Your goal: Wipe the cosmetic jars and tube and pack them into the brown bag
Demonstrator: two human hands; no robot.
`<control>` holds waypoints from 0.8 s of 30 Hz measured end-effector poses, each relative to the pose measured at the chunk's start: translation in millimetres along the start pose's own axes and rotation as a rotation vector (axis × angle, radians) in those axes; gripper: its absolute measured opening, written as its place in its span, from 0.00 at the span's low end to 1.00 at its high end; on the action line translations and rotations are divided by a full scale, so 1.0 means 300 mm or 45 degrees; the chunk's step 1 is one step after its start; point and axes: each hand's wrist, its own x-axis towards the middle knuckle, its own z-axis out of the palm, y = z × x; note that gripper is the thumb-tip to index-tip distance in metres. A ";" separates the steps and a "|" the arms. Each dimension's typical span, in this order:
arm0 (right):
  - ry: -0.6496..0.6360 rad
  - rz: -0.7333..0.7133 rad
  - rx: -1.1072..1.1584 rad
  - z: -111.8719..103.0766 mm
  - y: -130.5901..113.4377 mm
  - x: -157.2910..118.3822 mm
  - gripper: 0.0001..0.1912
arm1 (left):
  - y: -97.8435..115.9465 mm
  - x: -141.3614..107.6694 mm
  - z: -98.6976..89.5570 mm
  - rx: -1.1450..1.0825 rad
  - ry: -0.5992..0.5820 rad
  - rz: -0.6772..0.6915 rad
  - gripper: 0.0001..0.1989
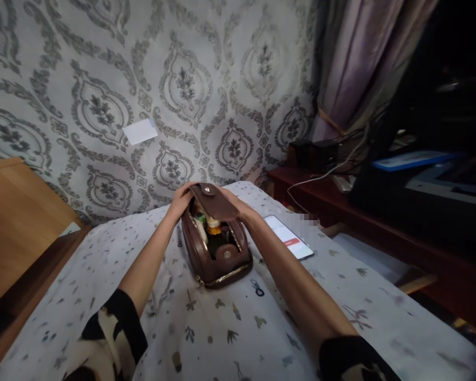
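A brown leather cosmetic bag (218,272) rests on the patterned white bedsheet, its zipped top spread wide. Inside show a bottle with a yellow-orange label (213,227), something green and other small items in shadow. The bag's flap (218,202), with a metal snap, is lifted across the far part of the opening. My left hand (181,199) is closed round the far left corner of the bag, by the flap. At the flap's right edge is my right hand (235,201), closed on it; most of its fingers are hidden behind the leather.
A phone (287,236) with a lit screen lies on the sheet (206,338) beside my right forearm. Patterned wallpaper bears a white card (140,131). A wooden panel (19,222) stands left. On the right are a dark red shelf (381,233), a white cable (321,175) and a curtain (353,63).
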 end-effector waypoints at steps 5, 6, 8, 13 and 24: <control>-0.050 0.017 0.015 -0.004 -0.003 0.001 0.21 | 0.029 -0.033 -0.002 0.138 -0.058 0.040 0.16; -0.047 0.022 0.016 -0.005 -0.003 0.001 0.21 | 0.031 -0.039 -0.002 0.157 -0.069 0.054 0.17; -0.044 0.039 0.019 -0.005 -0.005 -0.004 0.20 | 0.034 -0.051 0.002 0.185 -0.080 0.073 0.20; -0.020 0.124 0.064 -0.001 -0.029 -0.027 0.21 | 0.054 -0.102 0.016 0.227 -0.049 0.119 0.23; 0.108 0.214 0.041 0.020 -0.111 -0.159 0.28 | 0.153 -0.280 0.084 0.407 0.112 0.144 0.21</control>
